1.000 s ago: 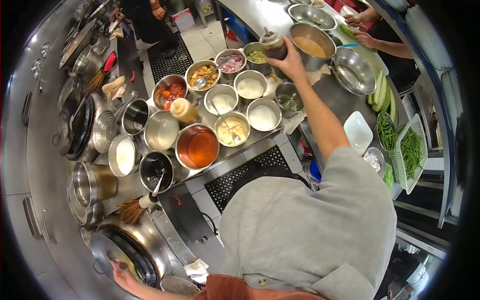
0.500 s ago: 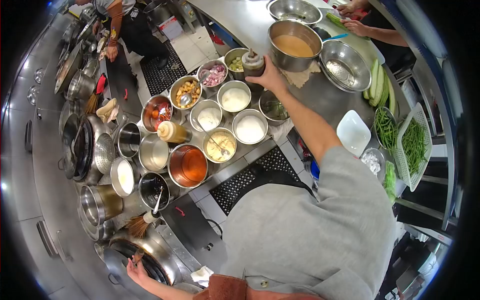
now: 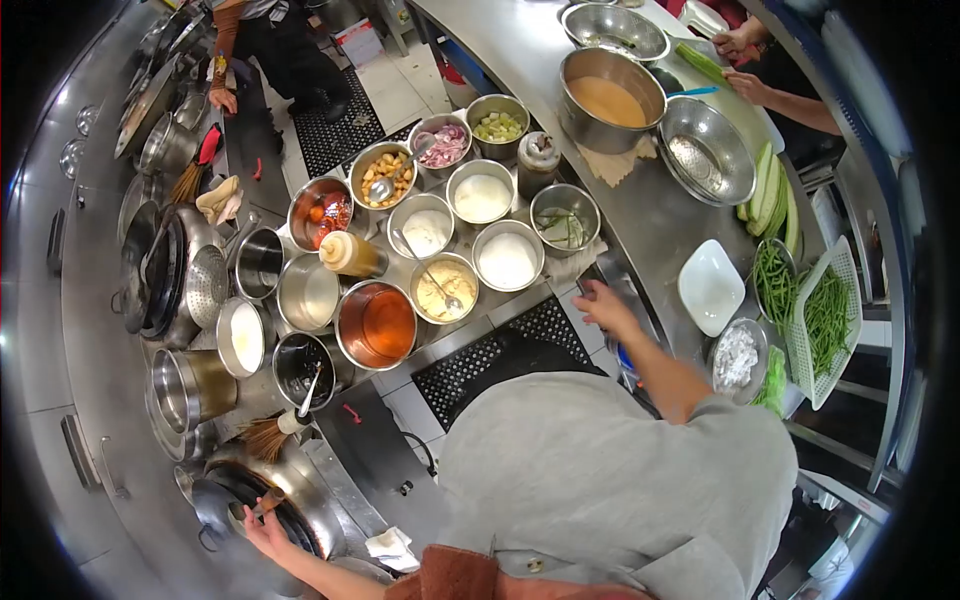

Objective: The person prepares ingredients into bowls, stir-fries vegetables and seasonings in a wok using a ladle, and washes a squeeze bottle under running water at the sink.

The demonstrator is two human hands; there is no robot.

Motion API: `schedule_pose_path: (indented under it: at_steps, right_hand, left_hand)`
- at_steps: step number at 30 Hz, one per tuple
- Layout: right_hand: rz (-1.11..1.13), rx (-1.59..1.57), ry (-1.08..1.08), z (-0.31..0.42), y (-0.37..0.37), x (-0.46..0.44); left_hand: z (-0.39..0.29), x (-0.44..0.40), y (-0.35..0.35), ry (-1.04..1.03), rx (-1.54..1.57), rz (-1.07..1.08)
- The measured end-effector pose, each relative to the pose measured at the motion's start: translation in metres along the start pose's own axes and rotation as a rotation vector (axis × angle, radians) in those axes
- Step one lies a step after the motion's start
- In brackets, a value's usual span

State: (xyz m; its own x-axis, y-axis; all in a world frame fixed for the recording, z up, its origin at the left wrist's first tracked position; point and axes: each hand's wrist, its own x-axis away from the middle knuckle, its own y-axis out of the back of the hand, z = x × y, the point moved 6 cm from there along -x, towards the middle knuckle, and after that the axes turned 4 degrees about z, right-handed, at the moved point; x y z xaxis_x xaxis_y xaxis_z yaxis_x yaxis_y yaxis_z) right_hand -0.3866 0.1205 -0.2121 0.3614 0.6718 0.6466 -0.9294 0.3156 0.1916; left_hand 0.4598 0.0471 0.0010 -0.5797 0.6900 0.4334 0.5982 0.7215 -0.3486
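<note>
At the lower left, my left hand [image 3: 265,535] closes around the wooden handle [image 3: 268,500] of a dark wok [image 3: 215,505] over the stove. My right hand [image 3: 607,308] holds nothing; its fingers are loosely stretched out beside the counter edge, below the metal pot of green herbs [image 3: 565,222]. A dark squeeze bottle with a pale top [image 3: 538,160] stands upright just behind that pot. Near it sit pots of white powder [image 3: 481,198], white granules [image 3: 507,258], chopped green vegetable [image 3: 498,127] and sliced red onion [image 3: 442,145].
A yellow squeeze bottle [image 3: 350,256] leans between the pots, by red-orange liquid [image 3: 385,325]. A bamboo brush [image 3: 270,438] lies near the wok. On the right counter are a white bowl [image 3: 711,288] and a basket of green beans [image 3: 826,318]. A co-worker's hands [image 3: 745,65] hold a green vegetable.
My right hand has let go of the dark squeeze bottle, now standing behind the herb pot, and has drawn back toward me. My left hand and the wooden handle have shifted slightly left.
</note>
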Motion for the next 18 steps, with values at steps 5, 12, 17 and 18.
schedule_pose_path:
  at_steps: [5, 12, 17, 18]
  right_hand:
    - [-0.13, -0.561, 0.233, -0.019, -0.011, -0.072]
    - [-0.225, -0.5, 0.186, 0.004, 0.004, -0.039]
    - [-0.523, 0.202, 0.202, 0.004, 0.034, -0.031]
    - [-0.419, 0.176, 0.136, -0.01, 0.029, -0.029]
  left_hand:
    - [0.002, 0.023, -0.003, -0.028, 0.058, 0.093]
    - [0.024, 0.094, -0.011, -0.046, 0.232, 0.035]
    - [0.053, 0.135, -0.002, -0.032, 0.24, 0.024]
    - [0.062, 0.141, 0.008, -0.009, 0.182, 0.084]
